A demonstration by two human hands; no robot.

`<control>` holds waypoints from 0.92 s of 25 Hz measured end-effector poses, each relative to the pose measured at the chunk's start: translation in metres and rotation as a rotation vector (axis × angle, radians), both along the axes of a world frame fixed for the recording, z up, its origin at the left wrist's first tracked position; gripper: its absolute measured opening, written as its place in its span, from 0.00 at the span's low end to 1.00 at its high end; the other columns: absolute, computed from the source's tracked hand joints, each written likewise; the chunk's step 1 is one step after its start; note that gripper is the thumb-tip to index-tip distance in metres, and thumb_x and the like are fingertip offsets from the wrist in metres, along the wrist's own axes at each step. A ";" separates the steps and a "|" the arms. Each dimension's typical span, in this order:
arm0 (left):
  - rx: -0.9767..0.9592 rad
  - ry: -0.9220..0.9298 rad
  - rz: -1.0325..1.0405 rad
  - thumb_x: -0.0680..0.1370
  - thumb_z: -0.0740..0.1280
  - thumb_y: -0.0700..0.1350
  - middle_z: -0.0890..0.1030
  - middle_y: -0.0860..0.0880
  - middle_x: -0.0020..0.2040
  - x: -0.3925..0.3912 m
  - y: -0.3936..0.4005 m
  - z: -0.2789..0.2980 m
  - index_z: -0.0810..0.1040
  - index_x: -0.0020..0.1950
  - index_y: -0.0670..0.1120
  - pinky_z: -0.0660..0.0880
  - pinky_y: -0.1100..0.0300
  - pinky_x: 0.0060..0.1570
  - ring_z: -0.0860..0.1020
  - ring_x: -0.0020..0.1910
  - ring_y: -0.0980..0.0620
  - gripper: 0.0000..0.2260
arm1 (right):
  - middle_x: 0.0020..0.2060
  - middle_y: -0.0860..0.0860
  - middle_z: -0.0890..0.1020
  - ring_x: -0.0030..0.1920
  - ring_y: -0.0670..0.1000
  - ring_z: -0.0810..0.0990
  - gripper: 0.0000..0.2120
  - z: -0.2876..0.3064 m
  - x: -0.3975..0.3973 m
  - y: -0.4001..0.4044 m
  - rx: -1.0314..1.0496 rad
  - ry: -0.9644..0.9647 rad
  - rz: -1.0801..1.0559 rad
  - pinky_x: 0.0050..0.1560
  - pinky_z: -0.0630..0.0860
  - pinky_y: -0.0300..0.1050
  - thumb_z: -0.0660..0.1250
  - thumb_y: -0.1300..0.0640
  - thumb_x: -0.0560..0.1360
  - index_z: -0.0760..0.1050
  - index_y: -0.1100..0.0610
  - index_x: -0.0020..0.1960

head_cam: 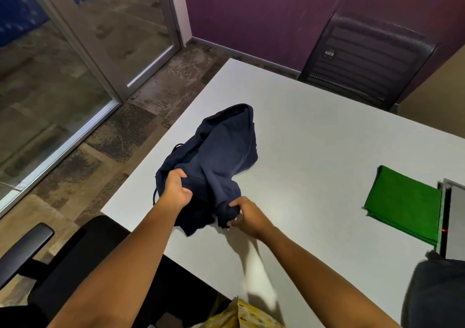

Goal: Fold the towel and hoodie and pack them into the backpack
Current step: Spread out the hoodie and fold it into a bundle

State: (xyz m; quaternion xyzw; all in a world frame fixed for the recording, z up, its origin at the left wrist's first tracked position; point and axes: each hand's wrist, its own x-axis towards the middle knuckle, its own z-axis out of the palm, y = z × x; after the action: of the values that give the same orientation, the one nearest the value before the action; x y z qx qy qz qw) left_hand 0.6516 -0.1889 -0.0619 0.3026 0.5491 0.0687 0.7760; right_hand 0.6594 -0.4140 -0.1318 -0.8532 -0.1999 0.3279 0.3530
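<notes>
A person's two hands grip a crumpled navy hoodie point(216, 161) over the near left part of a white bench point(314, 131). The left hand point(176, 189) has its fingers curled round a bunch of fabric at the hoodie's left side, thumb on top. The right hand point(247, 214) pinches the hoodie's lower edge between thumb and fingers, just above the bench surface. The far end of the hoodie rests on the bench in a heap, while the part between the hands is lifted and bunched. A dark drawstring hangs from its left side near the bench edge.

A green towel point(402, 204) lies folded flat on the bench well to the right, apart from the hoodie. Its right edge lies beside a dark flat device point(453, 217) at the frame's right border. Below that, at the lower right corner, sits a dark grey backpack point(435, 295), only partly in view; whether it is open cannot be told.

A black mesh chair point(364, 61) stands at the far side of the bench against a purple wall. Another black chair point(83, 259) sits at the near left, its armrest visible. A yellow printed bag point(241, 315) shows at the bottom edge. Glass doors point(75, 50) line the left of the room.
</notes>
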 end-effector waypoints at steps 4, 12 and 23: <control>0.041 -0.053 0.024 0.79 0.64 0.47 0.83 0.46 0.46 0.018 -0.015 0.021 0.81 0.48 0.45 0.76 0.56 0.38 0.81 0.41 0.46 0.08 | 0.51 0.49 0.81 0.48 0.47 0.81 0.16 0.018 0.038 -0.040 0.295 -0.101 -0.516 0.48 0.77 0.34 0.78 0.62 0.70 0.79 0.58 0.56; 0.299 -0.037 -0.392 0.80 0.67 0.54 0.79 0.42 0.64 0.043 -0.058 0.046 0.72 0.71 0.42 0.77 0.42 0.61 0.79 0.59 0.40 0.23 | 0.44 0.56 0.79 0.42 0.53 0.76 0.09 0.055 0.084 -0.080 0.371 -0.201 -1.251 0.50 0.73 0.51 0.61 0.59 0.81 0.76 0.63 0.49; 0.739 -0.125 -0.541 0.86 0.53 0.51 0.67 0.44 0.75 0.065 -0.141 0.133 0.55 0.80 0.39 0.68 0.56 0.63 0.70 0.69 0.45 0.25 | 0.63 0.42 0.77 0.62 0.43 0.77 0.30 0.128 0.050 -0.042 0.559 -0.393 -0.332 0.59 0.76 0.40 0.77 0.47 0.70 0.69 0.49 0.68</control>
State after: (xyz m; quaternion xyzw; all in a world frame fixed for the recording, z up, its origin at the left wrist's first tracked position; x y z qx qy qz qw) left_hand 0.7162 -0.3301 0.0716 0.6865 0.3412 0.0729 0.6379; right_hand 0.7090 -0.4557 -0.0038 -0.7915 -0.2046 0.0291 0.5752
